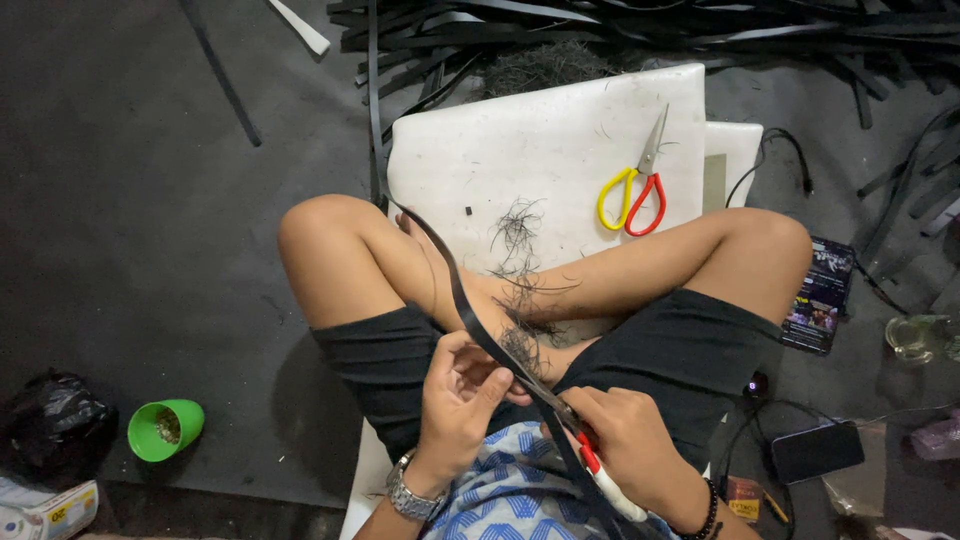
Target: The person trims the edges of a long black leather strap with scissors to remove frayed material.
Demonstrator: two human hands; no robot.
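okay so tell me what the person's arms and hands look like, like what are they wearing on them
Both forearms are bare, with no sleeves or gloves. The left hand has a silver metal link watch on its wrist. The right hand has a bracelet of dark round beads on its wrist. No rings are visible on the fingers.

Dark grey floor [120,200] under a white cushion [540,150], dimly lit.
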